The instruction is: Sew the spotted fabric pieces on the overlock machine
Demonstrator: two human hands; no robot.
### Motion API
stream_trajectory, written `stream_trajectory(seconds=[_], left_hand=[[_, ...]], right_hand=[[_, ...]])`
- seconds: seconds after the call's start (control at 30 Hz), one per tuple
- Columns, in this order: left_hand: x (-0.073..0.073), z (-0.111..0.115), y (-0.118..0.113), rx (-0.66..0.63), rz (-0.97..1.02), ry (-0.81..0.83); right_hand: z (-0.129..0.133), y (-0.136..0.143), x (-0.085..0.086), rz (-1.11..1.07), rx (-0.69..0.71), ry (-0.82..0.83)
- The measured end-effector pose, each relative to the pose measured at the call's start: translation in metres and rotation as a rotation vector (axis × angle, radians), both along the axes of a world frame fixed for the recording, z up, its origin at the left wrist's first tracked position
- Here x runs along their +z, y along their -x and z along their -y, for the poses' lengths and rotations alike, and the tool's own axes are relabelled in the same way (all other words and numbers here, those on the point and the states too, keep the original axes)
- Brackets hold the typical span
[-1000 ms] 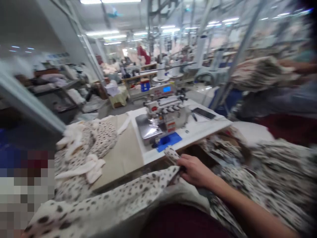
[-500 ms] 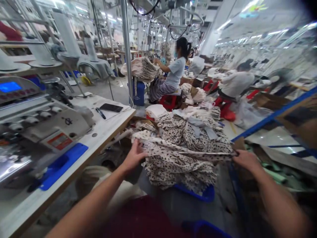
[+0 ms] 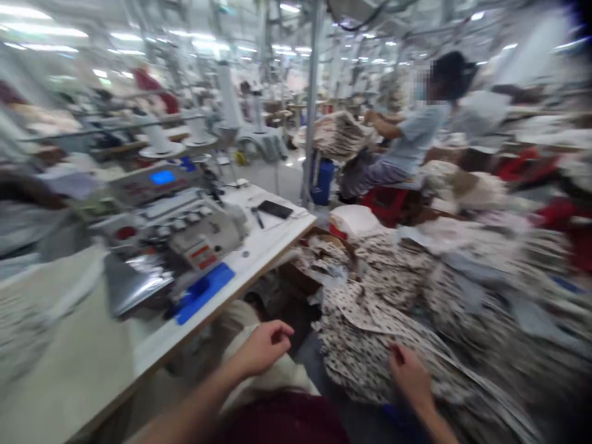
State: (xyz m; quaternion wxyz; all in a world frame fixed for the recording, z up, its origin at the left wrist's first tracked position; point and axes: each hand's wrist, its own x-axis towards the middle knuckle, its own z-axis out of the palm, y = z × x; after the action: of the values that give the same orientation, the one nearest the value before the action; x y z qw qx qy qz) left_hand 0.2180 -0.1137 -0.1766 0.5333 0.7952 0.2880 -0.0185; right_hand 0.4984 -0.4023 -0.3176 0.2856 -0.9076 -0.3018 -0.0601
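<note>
My left hand (image 3: 267, 346) hovers over my lap near the table's front edge, its fingers curled with a gap between them and nothing held. My right hand (image 3: 411, 370) is in front of a heap of spotted fabric (image 3: 356, 333). Its fingers are bent and blurred, and whether they touch or hold any cloth cannot be made out. The spotted pieces lie in loose folds, with long pale edges running down to the right.
On the left, a white table (image 3: 259, 246) carries a sewing machine (image 3: 203, 237), a blue tray (image 3: 206, 293), a phone (image 3: 274, 209) and pale cloth (image 3: 69, 351). A seated person (image 3: 411, 142) handles stacked fabric behind a metal pole (image 3: 313, 105).
The view has swung left. My left hand has let go of the spotted fabric and come back toward my lap. My right hand has moved inward from the heap's far right end.
</note>
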Motion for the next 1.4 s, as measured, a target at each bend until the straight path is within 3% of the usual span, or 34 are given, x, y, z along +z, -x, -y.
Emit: stream_trajectory(seconds=[0.07,0.13,0.2,0.27,0.37,0.47,0.6,0.73,0.8,0.93,1.03,1.27,1.33,1.4], left_hand=[[0.039,-0.013,0.068,0.104,-0.049,-0.043],[0.082,-0.034,0.135,0.22,-0.105,-0.113],[0.125,-0.062,0.2,0.37,-0.171,-0.245],[0.16,-0.094,0.263,0.585,-0.253,-0.445],[0.186,-0.139,0.335,0.844,-0.407,-0.671],[0.179,-0.174,0.372,0.917,-0.534,-0.723],[0.149,-0.2,0.38,0.88,-0.64,-0.643],[0.134,-0.214,0.384,0.828,-0.663,-0.561],[0.14,-0.223,0.39,0.833,-0.631,-0.552],[0.165,-0.239,0.401,0.934,-0.467,-0.577],[0.178,-0.241,0.391,0.961,-0.271,-0.527],[0.189,-0.203,0.328,0.729,0.057,-0.167],[0.189,-0.192,0.324,0.673,0.118,-0.061],[0.184,-0.184,0.331,0.619,0.088,-0.061]], right_hand=[[-0.069,0.04,-0.008,-0.047,0.296,-0.104],[-0.137,0.083,-0.001,-0.076,0.586,-0.228],[-0.198,0.125,0.023,-0.098,0.86,-0.332],[-0.247,0.165,0.058,-0.129,1.096,-0.402],[-0.297,0.217,0.116,-0.15,1.446,-0.494],[-0.331,0.258,0.16,-0.135,1.664,-0.537],[-0.364,0.3,0.185,-0.148,1.816,-0.522],[-0.386,0.325,0.178,-0.256,1.8,-0.484],[-0.392,0.33,0.171,-0.327,1.741,-0.452],[-0.395,0.327,0.161,-0.419,1.628,-0.422],[-0.393,0.326,0.16,-0.424,1.629,-0.445],[-0.386,0.33,0.163,-0.35,1.751,-0.421],[-0.384,0.328,0.165,-0.327,1.74,-0.426],[-0.382,0.326,0.167,-0.304,1.734,-0.453]])
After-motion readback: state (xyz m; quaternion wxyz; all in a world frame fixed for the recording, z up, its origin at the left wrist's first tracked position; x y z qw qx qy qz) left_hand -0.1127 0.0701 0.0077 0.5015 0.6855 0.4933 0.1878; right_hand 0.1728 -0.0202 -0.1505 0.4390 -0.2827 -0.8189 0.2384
